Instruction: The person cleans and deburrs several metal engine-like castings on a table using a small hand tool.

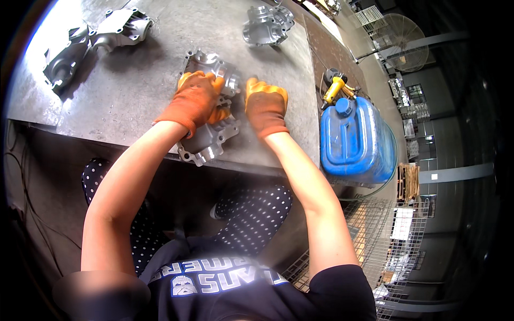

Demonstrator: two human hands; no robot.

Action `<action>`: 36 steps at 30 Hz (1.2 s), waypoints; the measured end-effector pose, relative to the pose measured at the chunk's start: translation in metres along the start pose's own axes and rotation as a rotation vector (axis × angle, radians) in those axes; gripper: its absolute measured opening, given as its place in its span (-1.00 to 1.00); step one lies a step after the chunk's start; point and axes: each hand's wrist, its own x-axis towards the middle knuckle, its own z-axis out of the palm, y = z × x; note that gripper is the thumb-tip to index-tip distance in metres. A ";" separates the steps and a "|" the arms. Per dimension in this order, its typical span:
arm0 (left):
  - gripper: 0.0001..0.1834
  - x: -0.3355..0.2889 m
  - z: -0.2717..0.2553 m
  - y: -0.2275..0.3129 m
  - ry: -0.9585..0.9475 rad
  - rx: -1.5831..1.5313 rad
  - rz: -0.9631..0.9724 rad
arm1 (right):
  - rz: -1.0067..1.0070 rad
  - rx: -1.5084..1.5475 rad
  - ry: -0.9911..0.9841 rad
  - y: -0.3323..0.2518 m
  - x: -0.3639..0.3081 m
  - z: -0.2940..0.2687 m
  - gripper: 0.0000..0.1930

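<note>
My left hand (194,101), in an orange work glove, is closed on a grey cast-metal housing (209,140) at the table's near edge. Metal shows both in front of the hand and beyond it; whether this is one housing or two touching, I cannot tell. Just right of the metal is my right hand (266,104), gloved the same way. Its fingers are curled into a fist, knuckles away from me, and hide whatever may be inside. A gap of bare tabletop separates this fist from the housing.
Two more metal castings (120,28) (67,61) lie at the far left of the grey metal table (134,75). Another casting (267,25) sits at the back. Right of the table stand a blue jerrycan (350,142), a yellow power tool (334,91), a wire cage (364,227) and a large fan (400,43).
</note>
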 end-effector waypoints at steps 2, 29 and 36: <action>-0.34 -0.001 0.000 0.001 -0.003 0.012 -0.001 | 0.009 -0.040 -0.027 -0.004 0.003 -0.003 -0.74; -0.45 0.004 -0.004 -0.017 -0.026 -0.057 0.211 | -0.241 0.038 -0.383 -0.009 0.010 -0.029 -0.83; -0.43 -0.003 0.000 -0.054 0.134 -0.094 0.504 | -0.357 0.132 -0.625 -0.001 0.015 -0.054 -0.78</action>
